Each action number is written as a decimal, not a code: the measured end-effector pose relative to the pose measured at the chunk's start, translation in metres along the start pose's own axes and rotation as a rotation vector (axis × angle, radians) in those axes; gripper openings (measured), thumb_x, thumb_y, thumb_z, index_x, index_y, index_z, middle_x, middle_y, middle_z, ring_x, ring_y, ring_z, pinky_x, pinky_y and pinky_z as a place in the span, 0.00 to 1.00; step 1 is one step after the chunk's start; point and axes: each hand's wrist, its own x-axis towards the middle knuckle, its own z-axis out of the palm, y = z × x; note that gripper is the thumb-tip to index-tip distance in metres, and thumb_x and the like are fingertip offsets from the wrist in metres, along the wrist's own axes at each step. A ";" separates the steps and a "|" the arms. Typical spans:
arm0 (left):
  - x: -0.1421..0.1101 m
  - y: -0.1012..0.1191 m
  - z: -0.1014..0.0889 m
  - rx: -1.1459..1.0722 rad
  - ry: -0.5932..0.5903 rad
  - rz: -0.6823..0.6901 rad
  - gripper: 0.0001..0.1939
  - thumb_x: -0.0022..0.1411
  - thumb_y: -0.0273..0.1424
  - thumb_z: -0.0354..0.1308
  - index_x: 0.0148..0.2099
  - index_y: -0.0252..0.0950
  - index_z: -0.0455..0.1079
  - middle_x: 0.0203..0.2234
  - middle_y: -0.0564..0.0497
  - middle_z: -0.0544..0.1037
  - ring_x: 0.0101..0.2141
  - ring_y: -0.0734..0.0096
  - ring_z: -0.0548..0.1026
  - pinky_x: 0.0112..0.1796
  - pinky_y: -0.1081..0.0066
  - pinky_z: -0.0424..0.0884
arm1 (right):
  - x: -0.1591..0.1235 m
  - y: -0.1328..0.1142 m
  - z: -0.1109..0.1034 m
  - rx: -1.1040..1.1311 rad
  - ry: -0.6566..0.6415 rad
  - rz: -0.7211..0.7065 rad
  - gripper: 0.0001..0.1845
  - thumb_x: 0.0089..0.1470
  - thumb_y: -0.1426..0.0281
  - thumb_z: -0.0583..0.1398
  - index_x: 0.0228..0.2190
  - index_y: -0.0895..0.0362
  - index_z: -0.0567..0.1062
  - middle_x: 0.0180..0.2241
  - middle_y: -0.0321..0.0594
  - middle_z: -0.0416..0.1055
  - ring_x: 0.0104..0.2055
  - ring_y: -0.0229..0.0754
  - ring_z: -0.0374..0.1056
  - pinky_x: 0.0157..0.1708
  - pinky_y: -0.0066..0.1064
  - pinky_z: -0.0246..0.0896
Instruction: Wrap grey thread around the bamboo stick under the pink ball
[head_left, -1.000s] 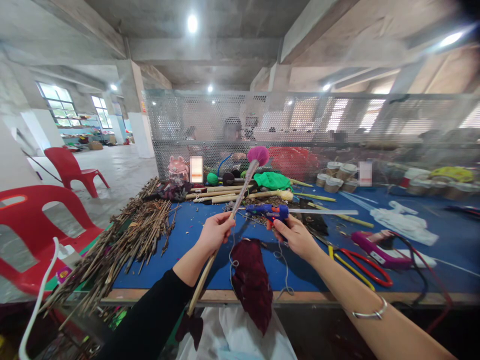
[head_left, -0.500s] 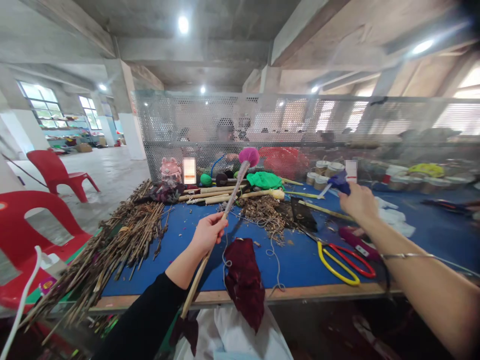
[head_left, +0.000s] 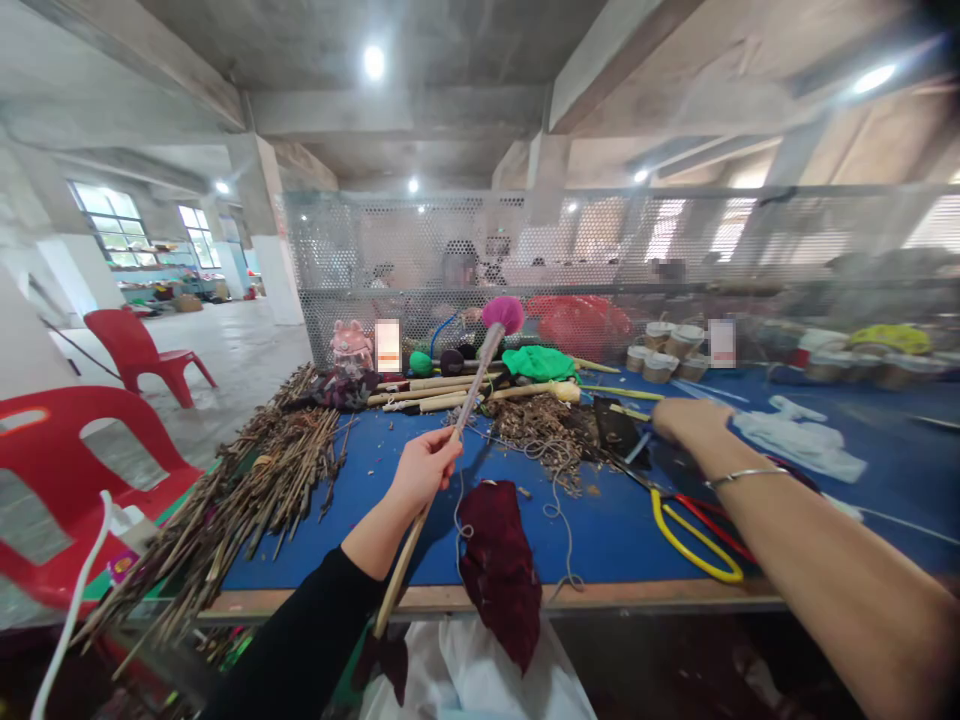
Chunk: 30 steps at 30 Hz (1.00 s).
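1. Clock taken flat over the view, 12 at the far side. Left hand (head_left: 427, 465) pinches the wrapped stick (head_left: 484, 375) between thumb and fingers, above the blue counter (head_left: 300, 545).
2. Stick leans towards 1 o'clock from that hand. Pink-purple head (head_left: 502, 314) at the upper end; bare wood runs down to 7 o'clock, past the counter's near edge, meeting a small maroon piece (head_left: 382, 665). Whether the two are joined, cannot tell.
3. Right hand (head_left: 694, 420) lies at about 2 o'clock from the left, low over the counter, knuckles up. Fingers hidden; cannot tell whether they grip or are loose. A pale translucent rod (head_left: 639, 447) shows just beside it, at 8 o'clock.
4. Step in hand, my reading: left steadies the stick while right attends to something at the counter's surface, well apart from it.
5. Around the right hand: scissors (head_left: 658, 515) near 6 o'clock, red loop partly behind the forearm; crumpled white material (head_left: 799, 440) at 3.
6. Around the left: twig bundle (head_left: 292, 470) at 9 o'clock, maroon cloth (head_left: 501, 570) near 4, hanging over the edge; thin grey cord (head_left: 568, 545) beyond it.
7. Next move, as I judge it, calls for a steady left pinch, head clear of clutter, and a right wrist lifted free of the scissor loops.
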 end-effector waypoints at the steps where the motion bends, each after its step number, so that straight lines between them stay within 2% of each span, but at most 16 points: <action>1: 0.000 0.000 0.000 0.004 0.007 0.003 0.25 0.46 0.37 0.63 0.46 0.28 0.71 0.15 0.59 0.64 0.13 0.84 0.57 0.12 0.80 0.53 | -0.004 -0.021 0.009 -0.043 0.002 0.056 0.09 0.36 0.67 0.64 0.16 0.57 0.70 0.25 0.58 0.70 0.43 0.65 0.65 0.39 0.56 0.54; 3: 0.000 -0.001 -0.001 0.009 0.018 0.009 0.25 0.47 0.36 0.63 0.47 0.28 0.70 0.14 0.60 0.63 0.12 0.84 0.56 0.12 0.80 0.53 | -0.022 -0.065 0.038 -0.040 -0.042 0.049 0.06 0.34 0.70 0.64 0.21 0.57 0.72 0.28 0.53 0.72 0.43 0.61 0.66 0.40 0.50 0.57; 4: 0.000 0.000 -0.001 0.010 0.021 0.013 0.26 0.47 0.36 0.63 0.47 0.28 0.70 0.14 0.60 0.63 0.13 0.84 0.57 0.13 0.80 0.53 | -0.035 -0.087 0.056 0.010 -0.117 0.025 0.08 0.34 0.71 0.63 0.24 0.56 0.73 0.30 0.49 0.73 0.42 0.55 0.68 0.40 0.44 0.60; 5: 0.000 0.000 -0.001 0.010 0.022 0.018 0.26 0.47 0.36 0.63 0.48 0.28 0.70 0.14 0.60 0.64 0.13 0.84 0.57 0.13 0.80 0.52 | -0.050 -0.108 0.074 0.202 -0.286 0.024 0.12 0.36 0.71 0.62 0.30 0.56 0.73 0.35 0.46 0.73 0.42 0.51 0.68 0.40 0.40 0.62; 7: -0.001 0.002 -0.002 0.019 0.012 0.029 0.25 0.47 0.37 0.63 0.47 0.29 0.71 0.14 0.60 0.63 0.13 0.84 0.57 0.13 0.80 0.52 | -0.081 -0.144 0.110 0.643 -0.654 0.135 0.20 0.36 0.72 0.61 0.37 0.54 0.71 0.41 0.43 0.72 0.42 0.45 0.68 0.38 0.35 0.64; 8: -0.002 0.004 -0.003 0.029 0.007 0.034 0.25 0.48 0.37 0.63 0.47 0.29 0.71 0.13 0.60 0.63 0.13 0.84 0.57 0.13 0.80 0.51 | -0.094 -0.158 0.124 0.803 -0.803 0.195 0.24 0.34 0.74 0.61 0.39 0.53 0.70 0.41 0.41 0.71 0.42 0.42 0.68 0.37 0.32 0.64; 9: -0.002 0.005 -0.003 0.041 0.002 0.038 0.24 0.49 0.38 0.62 0.46 0.29 0.71 0.13 0.60 0.62 0.13 0.83 0.56 0.13 0.80 0.51 | -0.105 -0.168 0.135 0.928 -0.900 0.232 0.26 0.32 0.77 0.60 0.39 0.53 0.69 0.40 0.39 0.71 0.40 0.39 0.69 0.35 0.29 0.64; 12: -0.004 0.008 -0.004 0.074 -0.013 0.051 0.21 0.51 0.39 0.60 0.43 0.29 0.72 0.12 0.60 0.61 0.12 0.84 0.55 0.13 0.79 0.50 | -0.119 -0.179 0.151 1.085 -1.066 0.292 0.28 0.30 0.80 0.60 0.39 0.53 0.66 0.31 0.33 0.70 0.28 0.34 0.67 0.25 0.23 0.61; 14: -0.004 0.009 -0.004 0.097 -0.001 0.054 0.20 0.52 0.38 0.59 0.43 0.29 0.73 0.11 0.60 0.61 0.12 0.83 0.55 0.13 0.79 0.50 | -0.118 -0.175 0.150 1.057 -1.067 0.310 0.26 0.30 0.79 0.60 0.38 0.55 0.66 0.24 0.29 0.67 0.19 0.29 0.59 0.16 0.19 0.50; 16: -0.003 0.009 -0.004 0.115 0.026 0.050 0.18 0.52 0.36 0.59 0.43 0.30 0.73 0.11 0.60 0.60 0.12 0.83 0.55 0.13 0.80 0.51 | -0.113 -0.169 0.146 0.985 -0.978 0.329 0.22 0.32 0.76 0.62 0.35 0.56 0.66 0.17 0.25 0.61 0.13 0.25 0.47 0.12 0.19 0.35; 18: -0.003 0.008 -0.003 0.109 0.049 0.037 0.18 0.51 0.34 0.59 0.44 0.30 0.73 0.12 0.60 0.61 0.13 0.83 0.56 0.13 0.80 0.51 | -0.109 -0.164 0.142 0.945 -0.854 0.315 0.15 0.37 0.70 0.63 0.31 0.58 0.67 0.13 0.22 0.53 0.12 0.25 0.38 0.12 0.21 0.28; 21: -0.004 0.008 0.000 0.085 0.056 0.023 0.20 0.51 0.32 0.59 0.46 0.29 0.71 0.14 0.59 0.63 0.13 0.83 0.57 0.13 0.80 0.52 | -0.103 -0.160 0.140 0.991 -0.698 0.221 0.16 0.42 0.60 0.63 0.27 0.59 0.69 0.11 0.22 0.45 0.12 0.25 0.36 0.12 0.22 0.27; 25: -0.005 0.007 0.003 0.093 0.033 0.028 0.23 0.49 0.32 0.62 0.48 0.28 0.70 0.12 0.61 0.60 0.12 0.83 0.55 0.12 0.79 0.53 | -0.095 -0.156 0.144 1.028 -0.565 0.201 0.19 0.39 0.57 0.64 0.27 0.59 0.70 0.10 0.21 0.45 0.12 0.26 0.36 0.12 0.23 0.27; 27: -0.004 0.005 0.003 0.067 0.044 0.028 0.25 0.47 0.33 0.63 0.49 0.28 0.70 0.13 0.61 0.62 0.12 0.84 0.55 0.12 0.79 0.53 | -0.093 -0.155 0.146 1.006 -0.548 0.220 0.19 0.38 0.57 0.65 0.26 0.59 0.70 0.10 0.21 0.45 0.11 0.26 0.36 0.12 0.24 0.27; 30: -0.001 0.004 0.001 -0.003 0.083 0.017 0.27 0.45 0.33 0.65 0.49 0.29 0.69 0.14 0.60 0.63 0.13 0.83 0.57 0.12 0.80 0.53 | -0.095 -0.157 0.149 0.964 -0.592 0.238 0.19 0.36 0.58 0.65 0.24 0.59 0.70 0.09 0.21 0.46 0.11 0.26 0.37 0.12 0.24 0.27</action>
